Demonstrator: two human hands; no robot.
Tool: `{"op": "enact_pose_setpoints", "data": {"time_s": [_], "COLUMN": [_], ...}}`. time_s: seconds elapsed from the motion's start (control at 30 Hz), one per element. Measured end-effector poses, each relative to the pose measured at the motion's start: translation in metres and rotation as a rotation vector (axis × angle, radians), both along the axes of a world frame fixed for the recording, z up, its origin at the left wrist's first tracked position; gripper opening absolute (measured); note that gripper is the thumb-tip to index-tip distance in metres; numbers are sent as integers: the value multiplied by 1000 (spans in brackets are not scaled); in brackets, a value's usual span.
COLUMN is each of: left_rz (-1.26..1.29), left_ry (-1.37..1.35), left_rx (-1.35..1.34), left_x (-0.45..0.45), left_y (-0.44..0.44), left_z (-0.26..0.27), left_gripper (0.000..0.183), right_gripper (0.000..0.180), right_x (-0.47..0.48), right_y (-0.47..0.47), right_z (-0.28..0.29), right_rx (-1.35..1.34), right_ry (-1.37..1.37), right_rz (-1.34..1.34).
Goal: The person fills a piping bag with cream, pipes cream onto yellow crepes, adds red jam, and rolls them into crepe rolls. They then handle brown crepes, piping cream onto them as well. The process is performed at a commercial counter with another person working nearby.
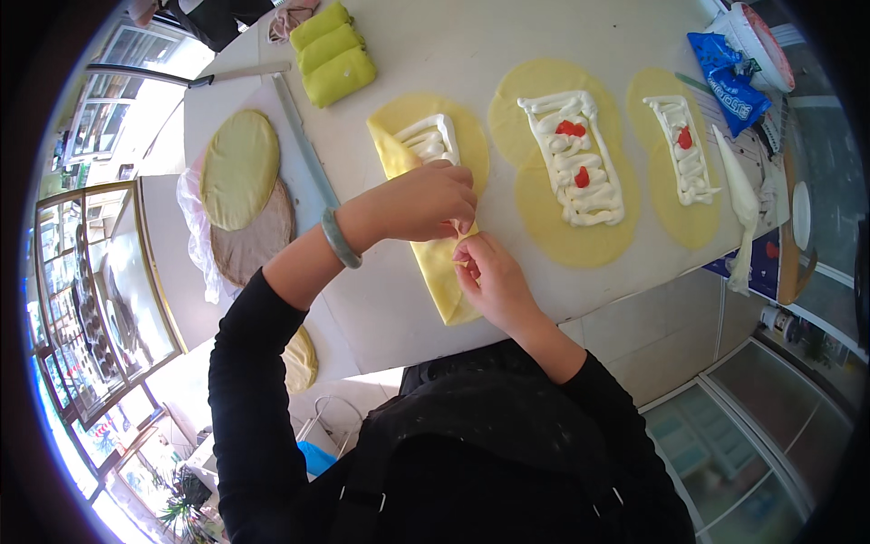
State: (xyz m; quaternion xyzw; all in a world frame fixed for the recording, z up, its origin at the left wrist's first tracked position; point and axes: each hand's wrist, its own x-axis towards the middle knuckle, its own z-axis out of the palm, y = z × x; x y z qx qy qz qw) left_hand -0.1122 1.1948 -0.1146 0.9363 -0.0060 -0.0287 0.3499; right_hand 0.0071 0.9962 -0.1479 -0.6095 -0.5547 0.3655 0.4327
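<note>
A yellow crepe sheet [435,279] lies in front of me, its left side folded inward over piped white cream [435,136]. My left hand [431,200], with a jade-green bangle [340,238] at the wrist, reaches across it, fingers bent down and pinching at the folded flap. Just below, my right hand [496,279] has thumb and forefinger pinched at the same flap's edge. The fingertips nearly meet, and the left hand covers the middle of the cream. To the right, another pair of overlapping crepes [557,241] carries zigzag cream [578,163] with red pieces [569,128].
Further right lie a third cream-topped crepe [686,228], a filled piping bag [737,183], a blue packet [731,85] and a white tub [761,47]. Green rolls [333,54] sit at the back left. Stacked round crepes [241,170] rest left, beside a pale strip [306,143].
</note>
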Motion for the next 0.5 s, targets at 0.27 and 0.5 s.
{"op": "enact_pose_setpoints", "data": {"time_s": [0.27, 0.5], "left_rz": [258, 117], "left_ry": [-223, -18], "left_rx": [336, 430], "left_x": [47, 60], "left_y": [60, 73], "left_z": [-18, -33], "left_gripper": [7, 9], "right_gripper": [15, 13], "right_x": [55, 39], "right_y": [71, 98], "right_z": [-14, -23], "right_rx": [-81, -114], "right_ry": [-330, -439], "right_rz": [-254, -259]}}
